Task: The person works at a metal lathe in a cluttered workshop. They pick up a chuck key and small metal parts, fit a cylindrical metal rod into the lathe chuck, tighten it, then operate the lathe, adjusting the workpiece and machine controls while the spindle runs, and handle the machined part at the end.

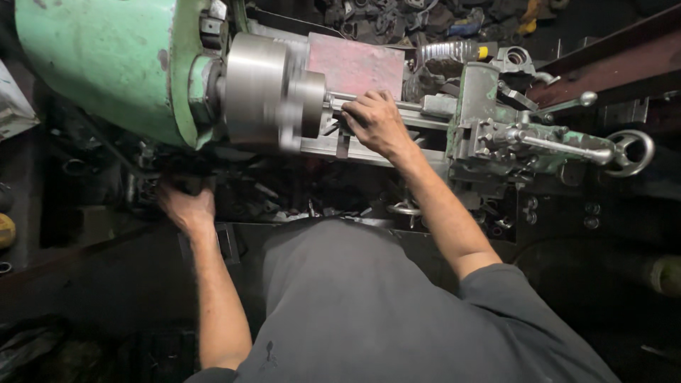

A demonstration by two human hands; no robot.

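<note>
My right hand [376, 122] curls its fingers over the steel bar [369, 101] just beside the blurred, spinning chuck [273, 92], left hand [186, 206] gripping something dark below; risk: knuckles or sleeve snagged.

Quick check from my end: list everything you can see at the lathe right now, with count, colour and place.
Lathe headstock: one, pale green, upper left.
Chuck: one, grey metal, blurred, right of the headstock.
Metal bar: one, grey, running right from the chuck.
Carriage: one, green and grey, right of centre.
Handwheel: one, grey, far right.
Red panel: one, behind the chuck.
Scrap parts: many, dark, top.
Left hand: low on the dark lathe front, below the headstock; grip unclear.
Right hand: resting on the bar beside the chuck, fingers curled.
</note>
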